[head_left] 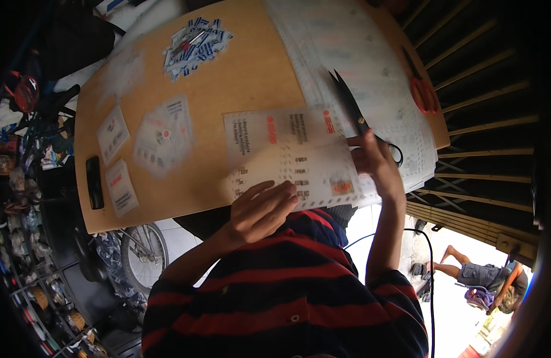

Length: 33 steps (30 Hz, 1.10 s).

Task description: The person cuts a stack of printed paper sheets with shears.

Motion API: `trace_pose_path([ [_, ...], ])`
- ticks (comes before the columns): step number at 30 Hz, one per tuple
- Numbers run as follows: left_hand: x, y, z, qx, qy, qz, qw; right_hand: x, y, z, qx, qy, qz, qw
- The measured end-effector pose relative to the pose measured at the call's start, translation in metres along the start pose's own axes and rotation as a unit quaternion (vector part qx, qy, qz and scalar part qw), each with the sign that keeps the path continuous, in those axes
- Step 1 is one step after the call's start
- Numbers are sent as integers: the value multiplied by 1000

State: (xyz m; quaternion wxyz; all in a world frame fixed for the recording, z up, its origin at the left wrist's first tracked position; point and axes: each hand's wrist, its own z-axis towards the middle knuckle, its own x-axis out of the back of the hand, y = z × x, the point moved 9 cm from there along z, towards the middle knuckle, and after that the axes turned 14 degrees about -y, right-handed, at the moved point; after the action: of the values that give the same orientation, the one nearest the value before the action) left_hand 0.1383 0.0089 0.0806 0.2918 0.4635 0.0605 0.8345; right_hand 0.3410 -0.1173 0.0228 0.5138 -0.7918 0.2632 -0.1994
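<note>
A translucent printed plastic sheet with red and dark print lies at the table's near edge, in front of my body. My left hand is closed on its lower edge, fingers bent over the print. At its right edge my right hand has its fingers curled against the plastic, gripping it. Black scissors lie just beyond the right hand, blades pointing away and to the left. Part of their handle is hidden behind that hand.
Larger translucent sheets cover the table's right side, with red-handled scissors there. Small printed packets are piled far off. Cut pieces and a black phone-like object lie left. A bicycle wheel stands below; another person is at lower right.
</note>
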Motion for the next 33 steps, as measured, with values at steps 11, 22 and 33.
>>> trace_pose_path([
  [11,56,-79,-23,202,108,-71,971,-37,-38,37,217,-77,39,972],
  [22,33,-195,20,349,77,-483,799,-49,-116,63,371,-96,65,921],
  [33,96,-205,9,261,268,-366,852,-61,-111,100,370,-54,25,927],
])
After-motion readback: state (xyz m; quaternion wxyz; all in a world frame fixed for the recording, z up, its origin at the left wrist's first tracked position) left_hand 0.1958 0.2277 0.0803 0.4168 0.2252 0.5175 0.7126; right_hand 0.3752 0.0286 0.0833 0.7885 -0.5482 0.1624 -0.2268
